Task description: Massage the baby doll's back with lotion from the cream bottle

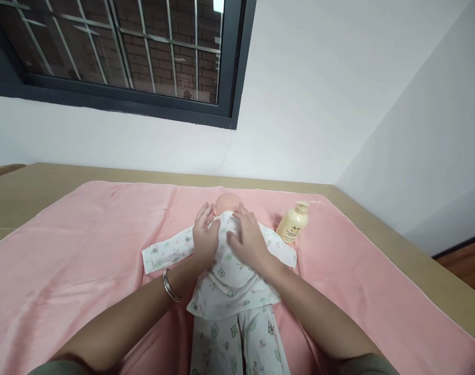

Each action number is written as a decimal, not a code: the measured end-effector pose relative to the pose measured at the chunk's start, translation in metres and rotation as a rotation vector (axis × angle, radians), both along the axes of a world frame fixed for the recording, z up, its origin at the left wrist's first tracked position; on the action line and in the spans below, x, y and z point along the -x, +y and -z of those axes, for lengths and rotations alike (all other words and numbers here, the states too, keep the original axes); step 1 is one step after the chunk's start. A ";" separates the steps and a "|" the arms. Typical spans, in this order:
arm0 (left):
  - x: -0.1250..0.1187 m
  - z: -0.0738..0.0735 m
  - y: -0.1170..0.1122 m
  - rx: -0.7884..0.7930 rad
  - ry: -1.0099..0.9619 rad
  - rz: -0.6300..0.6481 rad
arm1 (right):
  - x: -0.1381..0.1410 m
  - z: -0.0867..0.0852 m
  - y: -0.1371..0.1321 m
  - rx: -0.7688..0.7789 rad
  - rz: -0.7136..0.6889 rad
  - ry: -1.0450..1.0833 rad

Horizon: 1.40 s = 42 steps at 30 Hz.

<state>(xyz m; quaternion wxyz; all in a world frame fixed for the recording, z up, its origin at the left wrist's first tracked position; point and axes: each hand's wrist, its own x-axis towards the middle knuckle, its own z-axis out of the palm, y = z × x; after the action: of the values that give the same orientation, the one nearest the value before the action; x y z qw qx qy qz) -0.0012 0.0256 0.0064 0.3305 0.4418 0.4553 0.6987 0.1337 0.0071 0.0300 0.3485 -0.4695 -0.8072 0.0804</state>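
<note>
A baby doll [227,203] with a bald head lies stretched out, wearing a white long-sleeved top [229,271] and matching trousers [257,333], both with small green prints. My left hand [206,232] is at the doll's left-side shoulder in the view, fingers apart and nothing in them. Over the opposite shoulder and upper chest is my right hand [247,237], slightly blurred, with thumb and fingers spread. Whether either hand presses on the top cannot be made out. The sleeves reach out to both sides. My hands partly hide the doll's shoulders and neck.
Under the doll a creased pink cloth [104,250] covers most of a light wooden table [46,179]. A cream pump bottle [293,223] stands tilted in view beside the right sleeve. White walls [300,104] and a dark-framed barred window [237,62] rise behind.
</note>
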 end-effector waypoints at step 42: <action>-0.005 0.035 0.004 -0.064 0.566 0.006 | -0.053 0.024 -0.002 0.066 -0.035 0.042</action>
<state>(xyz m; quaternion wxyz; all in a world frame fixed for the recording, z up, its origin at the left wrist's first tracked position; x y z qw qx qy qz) 0.0039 0.0293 -0.0291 0.1783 0.6311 0.5059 0.5604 0.1864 0.0052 0.0059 0.3485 -0.4647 -0.8047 0.1229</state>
